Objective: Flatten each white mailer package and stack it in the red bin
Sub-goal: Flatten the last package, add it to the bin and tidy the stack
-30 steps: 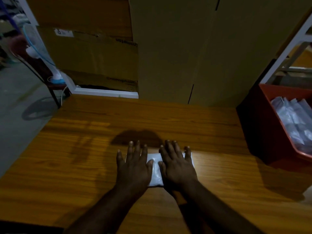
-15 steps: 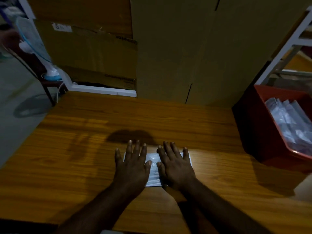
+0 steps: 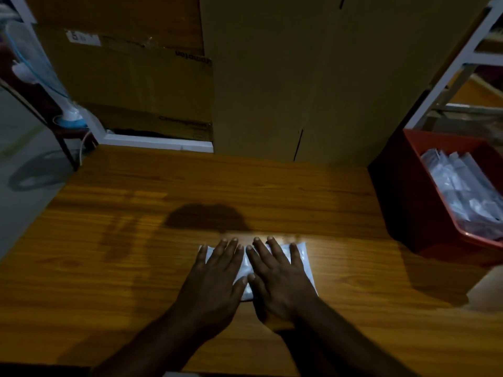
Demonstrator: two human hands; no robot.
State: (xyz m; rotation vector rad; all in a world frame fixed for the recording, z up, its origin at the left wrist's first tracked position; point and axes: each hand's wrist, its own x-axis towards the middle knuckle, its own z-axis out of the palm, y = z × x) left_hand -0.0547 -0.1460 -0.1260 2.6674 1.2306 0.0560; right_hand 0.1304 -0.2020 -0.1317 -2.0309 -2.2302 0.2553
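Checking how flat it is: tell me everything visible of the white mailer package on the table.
The white mailer package is a glossy, plastic-looking pouch lying flat on the wooden table, near its front middle. The left hand and right hand press on it side by side with straight fingers, covering most of it; only a wrinkled centre strip and its edges show.

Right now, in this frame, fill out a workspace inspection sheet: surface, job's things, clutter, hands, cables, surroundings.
Surface: wooden table, dimly lit, hand shadows on it.
Job's things: white mailer flat on the table under both hands; red bin at right, holding more mailers.
Clutter: nothing seen.
Hands: left hand and right hand press the mailer side by side, fingers straight.
Cables: white cord hanging below the fan, off the table.
Surroundings: cardboard boxes behind the table; fan far left; white shelf frame far right.
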